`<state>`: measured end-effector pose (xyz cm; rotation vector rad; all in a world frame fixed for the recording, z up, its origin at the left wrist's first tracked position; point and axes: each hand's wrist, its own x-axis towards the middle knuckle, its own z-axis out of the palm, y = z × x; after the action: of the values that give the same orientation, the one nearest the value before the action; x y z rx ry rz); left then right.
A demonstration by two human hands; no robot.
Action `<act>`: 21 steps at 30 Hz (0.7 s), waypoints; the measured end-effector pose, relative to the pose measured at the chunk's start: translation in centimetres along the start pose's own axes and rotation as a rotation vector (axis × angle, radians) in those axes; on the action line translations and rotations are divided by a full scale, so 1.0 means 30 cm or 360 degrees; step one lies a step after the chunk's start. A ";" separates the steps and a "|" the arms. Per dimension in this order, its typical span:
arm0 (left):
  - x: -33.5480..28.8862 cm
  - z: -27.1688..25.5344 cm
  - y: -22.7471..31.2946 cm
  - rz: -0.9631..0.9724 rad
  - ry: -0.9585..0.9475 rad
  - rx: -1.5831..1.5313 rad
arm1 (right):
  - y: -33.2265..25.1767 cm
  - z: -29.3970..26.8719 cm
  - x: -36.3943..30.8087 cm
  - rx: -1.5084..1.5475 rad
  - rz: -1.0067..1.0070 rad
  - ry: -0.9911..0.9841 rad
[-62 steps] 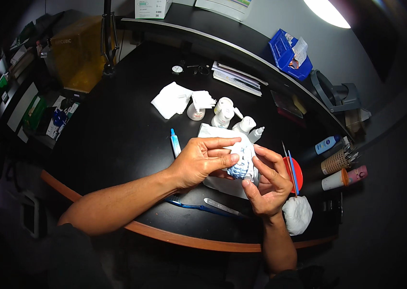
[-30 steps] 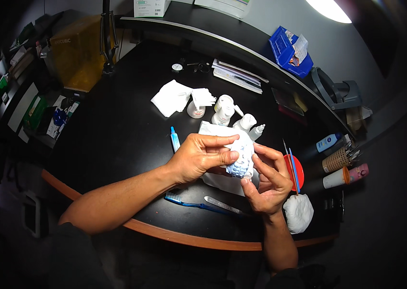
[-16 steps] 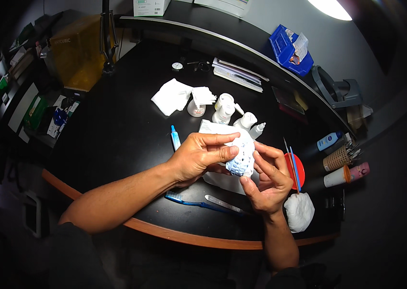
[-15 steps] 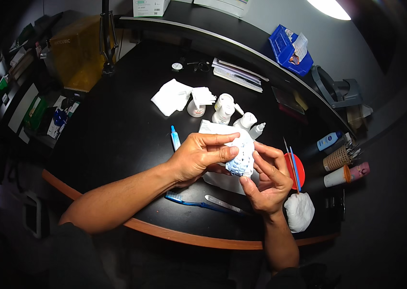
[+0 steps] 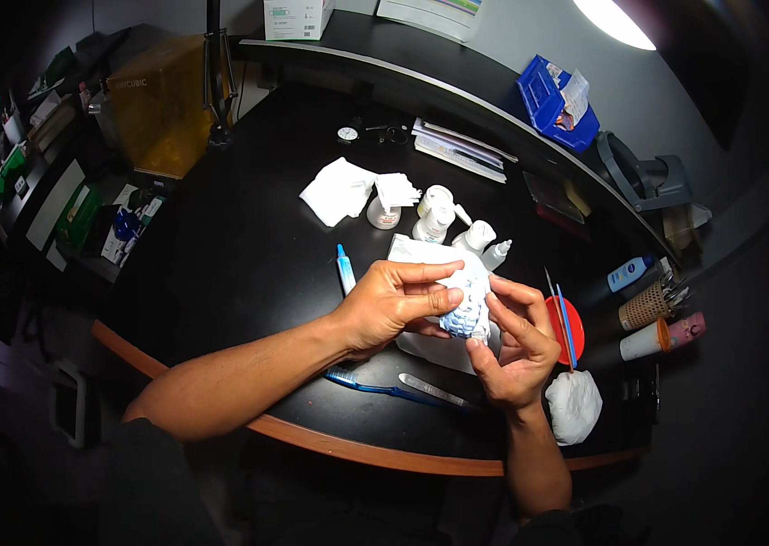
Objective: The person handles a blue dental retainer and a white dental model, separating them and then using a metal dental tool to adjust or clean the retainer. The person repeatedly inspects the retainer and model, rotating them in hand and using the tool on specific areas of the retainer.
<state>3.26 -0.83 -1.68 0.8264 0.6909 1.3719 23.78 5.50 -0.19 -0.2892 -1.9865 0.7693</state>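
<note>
Between my two hands, above the desk, is a small white and pale-blue dental model (image 5: 463, 318) with what look like rows of teeth along it. My left hand (image 5: 386, 305) pinches its left side between thumb and fingers. On the right side, the fingertips and thumb of my right hand (image 5: 521, 350) press its edge. Behind and below the hands lies a white pad or sheet (image 5: 416, 343), mostly covered. Nearer me are a blue toothbrush (image 5: 361, 385) and a flat silvery tool (image 5: 434, 389). A blue and white tube (image 5: 345, 268) lies beyond my left wrist.
White bottles (image 5: 437, 218) stand behind the hands, beside a folded white cloth (image 5: 339, 191). To the right are a red round dish (image 5: 575, 341) with thin blue-handled tools across it and a white bundle (image 5: 573, 408). A wooden edge (image 5: 330, 446) borders the desk.
The whole view has shifted, so everything appears slightly farther right and lower. Both hands keep the same grip on the dental model.
</note>
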 end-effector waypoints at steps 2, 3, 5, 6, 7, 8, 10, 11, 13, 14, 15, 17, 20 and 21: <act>0.003 0.001 -0.002 0.0002 0.0000 0.0012 | 0.000 -0.002 0.002 -0.0005 -0.0015 0.0001; 0.004 0.001 -0.004 0.0004 -0.0002 -0.0001 | 0.000 -0.003 0.003 -0.0012 -0.0024 0.0000; 0.001 -0.005 -0.006 0.0002 0.0007 -0.0009 | 0.004 0.004 0.002 -0.0008 -0.0018 0.0000; 0.000 -0.008 -0.006 0.0000 0.0014 -0.0006 | 0.006 0.007 0.001 -0.0011 -0.0011 -0.0004; -0.004 -0.008 -0.002 0.0000 0.0019 -0.0001 | 0.002 0.008 0.003 -0.0003 -0.0016 -0.0003; -0.006 -0.006 0.002 0.0004 0.0026 0.0006 | -0.003 0.007 0.006 -0.0024 -0.0012 -0.0007; -0.002 0.002 0.003 0.0002 0.0030 -0.0001 | -0.004 0.002 0.005 -0.0039 -0.0007 -0.0004; 0.006 0.004 -0.006 -0.0009 0.0030 0.0025 | 0.001 -0.004 0.000 -0.0033 -0.0006 0.0003; 0.012 0.009 -0.011 -0.0027 0.0027 0.0021 | 0.005 -0.007 -0.006 -0.0040 -0.0006 -0.0014; 0.008 0.004 -0.009 -0.0019 0.0041 0.0022 | 0.004 -0.003 -0.006 -0.0030 -0.0001 -0.0006; 0.004 -0.001 -0.007 -0.0014 0.0049 0.0040 | 0.004 0.002 -0.003 -0.0019 0.0004 0.0002; -0.002 -0.007 -0.011 -0.0007 0.0057 0.0044 | 0.001 0.012 -0.001 0.0003 0.0023 -0.0008; -0.003 -0.006 -0.013 0.0008 0.0059 0.0026 | -0.002 0.010 0.001 -0.0015 0.0002 -0.0028; 0.001 -0.001 -0.015 0.0015 0.0032 0.0006 | -0.005 0.004 -0.001 -0.0049 0.0004 -0.0018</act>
<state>3.49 -0.79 -2.07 0.8206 0.7061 1.3897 23.71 5.32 -0.15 -0.3064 -2.0106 0.7438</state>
